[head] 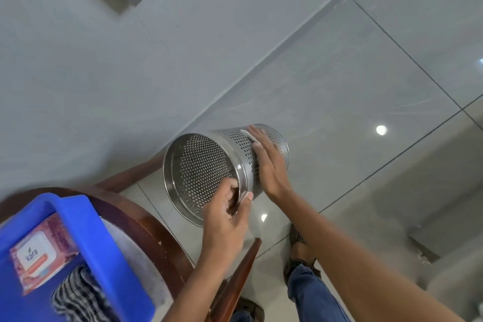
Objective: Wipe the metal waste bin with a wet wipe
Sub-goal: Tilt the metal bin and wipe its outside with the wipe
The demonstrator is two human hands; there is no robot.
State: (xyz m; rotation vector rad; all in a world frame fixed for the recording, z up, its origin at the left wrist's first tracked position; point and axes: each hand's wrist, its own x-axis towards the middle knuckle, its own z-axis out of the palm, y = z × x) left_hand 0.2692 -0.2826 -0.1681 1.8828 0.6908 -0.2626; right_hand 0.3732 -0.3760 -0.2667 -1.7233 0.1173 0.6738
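The perforated metal waste bin [201, 167] is held off the floor, tilted on its side with its open mouth toward me. My left hand [227, 214] grips the bin's rim at the near side, fingers inside and thumb outside. My right hand [269, 162] lies flat on the bin's outer wall and presses a white wet wipe [248, 136] against it. Only an edge of the wipe shows past my fingers.
A round wooden table [146, 227] at the lower left carries a blue plastic basket [78, 217] with a pink wet wipe pack [39, 256] and a checked cloth [78, 298]. Glossy grey floor tiles [366, 102] lie below. My jeans leg and sandalled foot [300, 261] stand beside the table.
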